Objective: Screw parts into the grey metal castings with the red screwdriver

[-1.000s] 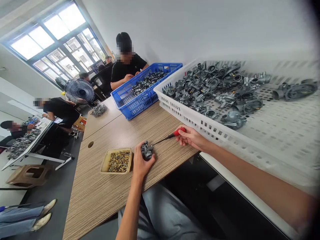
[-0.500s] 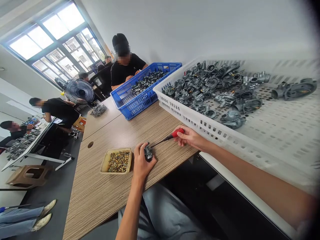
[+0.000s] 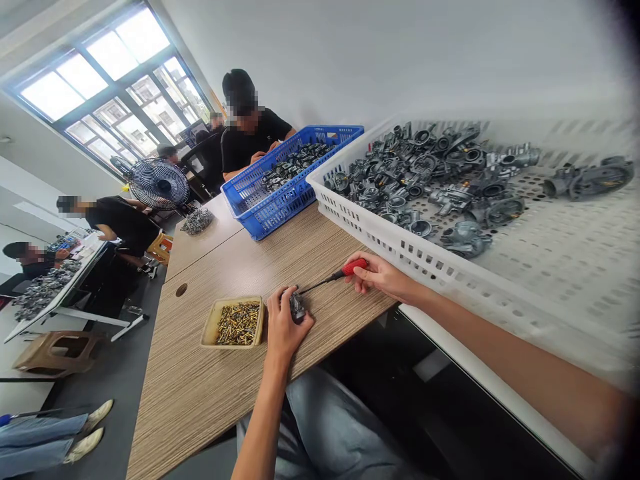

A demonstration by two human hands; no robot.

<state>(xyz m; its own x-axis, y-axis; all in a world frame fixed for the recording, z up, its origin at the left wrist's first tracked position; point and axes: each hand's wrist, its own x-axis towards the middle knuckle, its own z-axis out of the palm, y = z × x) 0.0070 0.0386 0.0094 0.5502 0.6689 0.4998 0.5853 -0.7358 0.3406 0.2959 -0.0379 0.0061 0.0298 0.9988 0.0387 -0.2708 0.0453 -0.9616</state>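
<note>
My left hand (image 3: 284, 325) is closed around a grey metal carburetor body (image 3: 297, 307), steadying it on the wooden table (image 3: 200, 387). In my right hand (image 3: 377, 277) is a screwdriver (image 3: 353, 267) with a red and black handle, gripped by the handle. Its dark shaft slants down to the left and the tip meets the upper side of the carburetor body; the exact contact spot is too small to make out. Just left of my left hand stands a yellowish tub (image 3: 207, 333) full of small brass-coloured parts.
A white perforated crate (image 3: 360, 227) of carburetor bodies borders the right side. Behind it, a blue crate (image 3: 280, 217) holds similar parts, with a co-worker (image 3: 255, 137) beyond. A small grey heap (image 3: 197, 221) lies at the table's far end. A fan (image 3: 159, 185) stands further back.
The screwdriver and my right hand have shifted very slightly, with the tip a little further left on the carburetor body. My left hand keeps its hold.
</note>
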